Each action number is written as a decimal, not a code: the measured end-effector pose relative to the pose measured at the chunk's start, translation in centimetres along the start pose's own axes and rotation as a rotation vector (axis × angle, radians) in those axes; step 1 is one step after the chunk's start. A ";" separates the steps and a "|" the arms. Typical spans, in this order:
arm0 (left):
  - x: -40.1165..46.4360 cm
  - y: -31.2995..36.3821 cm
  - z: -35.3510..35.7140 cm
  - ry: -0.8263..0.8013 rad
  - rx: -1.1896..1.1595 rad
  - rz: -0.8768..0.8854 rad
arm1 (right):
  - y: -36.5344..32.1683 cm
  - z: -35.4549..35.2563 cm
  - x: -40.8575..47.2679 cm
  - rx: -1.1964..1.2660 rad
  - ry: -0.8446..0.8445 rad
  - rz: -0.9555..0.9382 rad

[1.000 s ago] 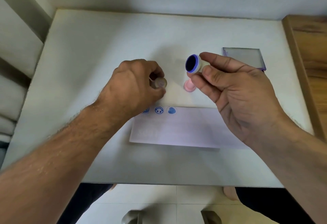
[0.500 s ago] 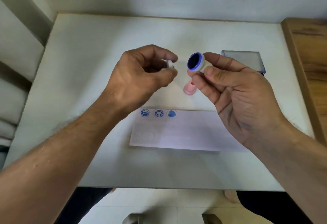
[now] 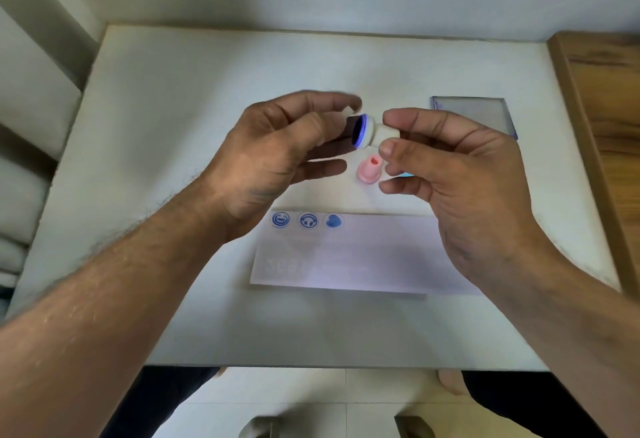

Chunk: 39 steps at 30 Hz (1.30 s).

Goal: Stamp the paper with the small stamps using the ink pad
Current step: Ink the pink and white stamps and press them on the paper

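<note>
My right hand (image 3: 460, 178) pinches a small white stamp (image 3: 372, 131) held sideways above the table, its blue-inked face turned left. My left hand (image 3: 273, 150) is right against that face, with a small pale cap (image 3: 347, 113) gripped between thumb and forefinger; the cap is mostly hidden and blurred. A pink stamp (image 3: 370, 169) stands upright on the table just below them. The white paper (image 3: 363, 257) lies nearer to me and carries three blue prints (image 3: 307, 220) along its top left edge. The ink pad (image 3: 471, 114) lies shut at the right rear.
Everything rests on a white table (image 3: 173, 91) set against a wall. A wooden surface (image 3: 609, 108) borders its right side. A sliver of a light blue object (image 3: 406, 174) shows under my right fingers. Below the table's near edge are my legs and floor tiles.
My left hand lifted the small cap from the table and carried it right, up to the stamp's inked face. My right hand turned the stamp more sideways.
</note>
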<state>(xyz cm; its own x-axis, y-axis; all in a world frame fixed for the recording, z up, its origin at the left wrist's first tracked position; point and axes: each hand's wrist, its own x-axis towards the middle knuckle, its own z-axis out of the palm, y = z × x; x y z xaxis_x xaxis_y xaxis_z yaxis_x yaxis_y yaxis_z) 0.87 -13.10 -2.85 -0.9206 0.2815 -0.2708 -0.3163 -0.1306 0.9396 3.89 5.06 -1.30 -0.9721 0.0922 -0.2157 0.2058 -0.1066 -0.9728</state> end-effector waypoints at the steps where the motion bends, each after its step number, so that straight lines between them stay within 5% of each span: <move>1: -0.1 -0.1 0.0 -0.029 0.014 -0.020 | 0.1 0.0 0.0 -0.029 -0.004 -0.018; 8: -0.3 -0.2 0.2 -0.107 0.020 -0.042 | 0.5 0.0 0.0 -0.229 0.030 -0.152; 17: -0.1 -0.2 -0.4 -0.031 -0.009 -0.021 | 0.8 0.1 -0.6 -0.500 0.091 -0.515; 26: -0.3 0.2 -1.0 -0.118 -0.036 -0.085 | 1.4 -0.6 -0.5 -0.747 0.066 -0.855; 39: -0.5 0.6 -1.6 -0.124 0.009 -0.076 | 1.1 0.3 -0.6 -0.395 0.014 -0.369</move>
<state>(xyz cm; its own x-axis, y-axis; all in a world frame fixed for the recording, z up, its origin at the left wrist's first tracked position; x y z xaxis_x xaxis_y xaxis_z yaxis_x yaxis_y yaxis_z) 0.73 -14.86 -2.51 -0.8587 0.4053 -0.3136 -0.3811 -0.0961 0.9195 4.65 4.59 -2.22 -0.9867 0.0663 0.1482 -0.1202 0.3151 -0.9414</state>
